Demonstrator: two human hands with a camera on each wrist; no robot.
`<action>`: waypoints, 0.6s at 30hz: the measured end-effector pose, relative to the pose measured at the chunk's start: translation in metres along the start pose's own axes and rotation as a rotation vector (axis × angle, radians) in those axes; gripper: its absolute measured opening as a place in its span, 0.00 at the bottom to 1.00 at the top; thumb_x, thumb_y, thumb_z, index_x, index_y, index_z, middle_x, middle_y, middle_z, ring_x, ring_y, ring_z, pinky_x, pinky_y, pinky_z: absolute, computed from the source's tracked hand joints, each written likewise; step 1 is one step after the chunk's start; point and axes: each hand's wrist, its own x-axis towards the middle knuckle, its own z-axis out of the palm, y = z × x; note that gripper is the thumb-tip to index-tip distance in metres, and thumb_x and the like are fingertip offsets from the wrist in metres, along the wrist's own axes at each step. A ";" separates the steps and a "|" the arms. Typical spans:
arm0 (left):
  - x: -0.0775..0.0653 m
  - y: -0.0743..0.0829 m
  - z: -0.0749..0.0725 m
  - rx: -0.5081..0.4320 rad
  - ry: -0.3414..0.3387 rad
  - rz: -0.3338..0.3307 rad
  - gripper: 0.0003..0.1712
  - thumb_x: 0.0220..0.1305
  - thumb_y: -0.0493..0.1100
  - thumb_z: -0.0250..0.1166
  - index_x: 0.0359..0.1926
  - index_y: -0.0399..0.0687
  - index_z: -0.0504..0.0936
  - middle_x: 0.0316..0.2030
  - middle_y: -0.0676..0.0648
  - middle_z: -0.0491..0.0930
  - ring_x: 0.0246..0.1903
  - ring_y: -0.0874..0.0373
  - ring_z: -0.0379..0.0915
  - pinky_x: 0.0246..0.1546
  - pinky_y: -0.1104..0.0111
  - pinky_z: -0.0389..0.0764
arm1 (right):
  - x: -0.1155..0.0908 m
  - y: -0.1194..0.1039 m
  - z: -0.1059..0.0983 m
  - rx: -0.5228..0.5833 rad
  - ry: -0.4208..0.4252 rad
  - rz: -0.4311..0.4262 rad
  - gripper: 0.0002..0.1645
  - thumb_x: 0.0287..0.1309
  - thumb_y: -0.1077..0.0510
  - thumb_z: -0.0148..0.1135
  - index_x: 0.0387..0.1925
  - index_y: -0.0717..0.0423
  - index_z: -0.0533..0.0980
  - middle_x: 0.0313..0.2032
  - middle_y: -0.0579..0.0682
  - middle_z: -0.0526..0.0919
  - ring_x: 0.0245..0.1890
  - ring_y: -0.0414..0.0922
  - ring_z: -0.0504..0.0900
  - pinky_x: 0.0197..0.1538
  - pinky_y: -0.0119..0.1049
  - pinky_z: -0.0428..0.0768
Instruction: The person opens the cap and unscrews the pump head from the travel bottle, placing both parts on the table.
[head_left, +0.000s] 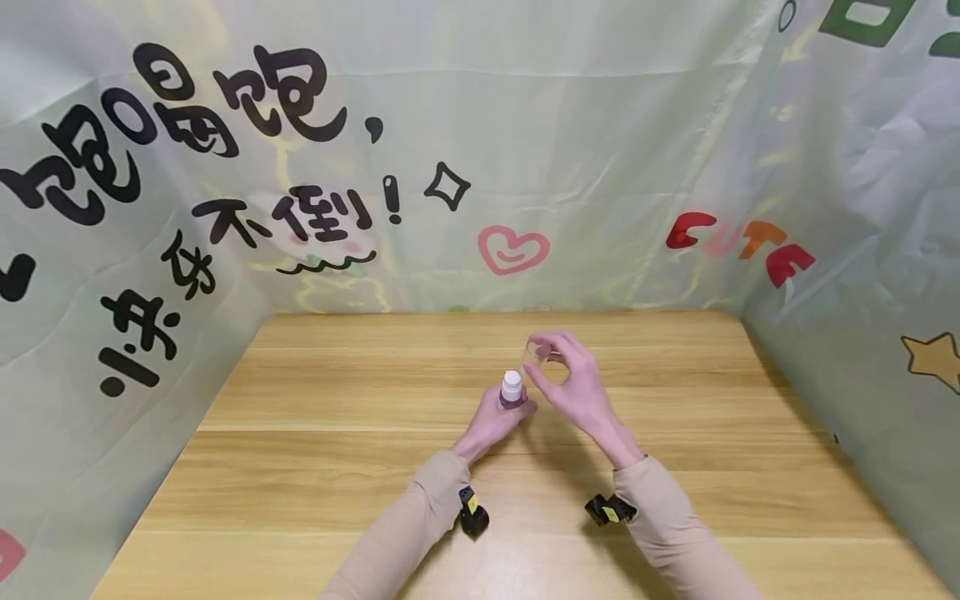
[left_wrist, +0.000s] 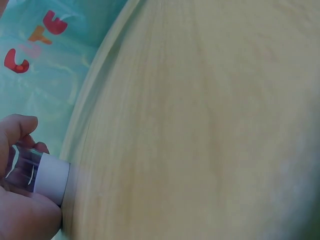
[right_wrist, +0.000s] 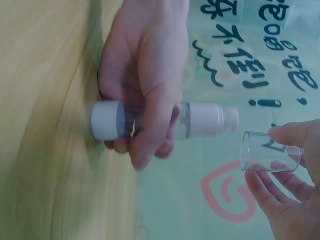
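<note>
My left hand [head_left: 491, 419] grips a small clear pump bottle [head_left: 512, 386] around its middle, above the wooden table. In the right wrist view the bottle's white pump head [right_wrist: 205, 119] sticks out on one side of the fingers and its white base [right_wrist: 107, 120] on the other. The left wrist view shows the clear body and white base [left_wrist: 52, 177] beside the thumb. My right hand [head_left: 579, 387] pinches a clear cylindrical cap [right_wrist: 256, 152] between thumb and fingers. The cap is apart from the bottle, just beyond the pump head.
A wood-grain table [head_left: 315, 492] spreads under both hands. Pale printed cloth [head_left: 600, 150] hangs behind and along both sides, with dark lettering and a pink heart. A small black camera sits on each wrist, over beige sleeves [head_left: 405, 517].
</note>
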 end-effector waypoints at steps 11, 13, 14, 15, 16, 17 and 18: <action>-0.001 -0.001 0.001 -0.037 -0.007 0.009 0.08 0.59 0.33 0.68 0.37 0.34 0.77 0.30 0.54 0.74 0.33 0.64 0.70 0.45 0.68 0.72 | -0.006 0.020 -0.018 -0.088 0.082 0.032 0.24 0.48 0.72 0.73 0.50 0.67 0.79 0.44 0.60 0.82 0.40 0.51 0.81 0.48 0.47 0.86; -0.001 -0.001 0.001 -0.037 -0.012 0.015 0.08 0.60 0.33 0.68 0.36 0.34 0.76 0.29 0.54 0.73 0.33 0.63 0.69 0.44 0.68 0.72 | -0.008 0.025 -0.021 -0.092 0.090 0.047 0.25 0.48 0.73 0.73 0.50 0.66 0.79 0.44 0.60 0.82 0.39 0.51 0.81 0.48 0.47 0.86; -0.003 0.004 0.000 -0.037 -0.011 0.019 0.08 0.60 0.33 0.67 0.36 0.33 0.76 0.29 0.54 0.73 0.33 0.63 0.69 0.44 0.69 0.71 | -0.009 0.028 -0.023 -0.093 0.091 0.060 0.25 0.48 0.73 0.72 0.50 0.66 0.79 0.44 0.60 0.82 0.39 0.51 0.81 0.49 0.45 0.86; -0.006 0.009 0.000 -0.038 -0.011 0.019 0.08 0.60 0.32 0.67 0.36 0.33 0.76 0.29 0.54 0.72 0.32 0.63 0.69 0.44 0.69 0.71 | -0.009 0.030 -0.024 -0.093 0.091 0.073 0.24 0.49 0.73 0.72 0.51 0.66 0.78 0.44 0.60 0.82 0.39 0.50 0.81 0.49 0.45 0.86; -0.008 0.015 -0.001 -0.043 -0.013 0.016 0.08 0.60 0.32 0.67 0.36 0.32 0.76 0.28 0.54 0.72 0.32 0.63 0.69 0.44 0.69 0.71 | -0.010 0.033 -0.025 -0.094 0.091 0.085 0.24 0.49 0.73 0.72 0.51 0.66 0.78 0.45 0.60 0.82 0.40 0.51 0.81 0.49 0.46 0.86; -0.010 0.020 -0.002 -0.049 -0.013 0.015 0.07 0.60 0.31 0.66 0.36 0.31 0.76 0.28 0.53 0.72 0.32 0.63 0.69 0.43 0.69 0.71 | -0.011 0.035 -0.027 -0.092 0.092 0.097 0.25 0.49 0.73 0.71 0.51 0.66 0.78 0.45 0.60 0.82 0.40 0.51 0.81 0.49 0.47 0.86; -0.013 0.025 -0.002 -0.047 -0.014 0.011 0.07 0.60 0.30 0.66 0.36 0.31 0.75 0.28 0.53 0.72 0.32 0.63 0.68 0.43 0.69 0.71 | -0.012 0.037 -0.028 -0.093 0.092 0.107 0.25 0.50 0.73 0.71 0.51 0.66 0.78 0.46 0.61 0.81 0.40 0.51 0.81 0.49 0.47 0.86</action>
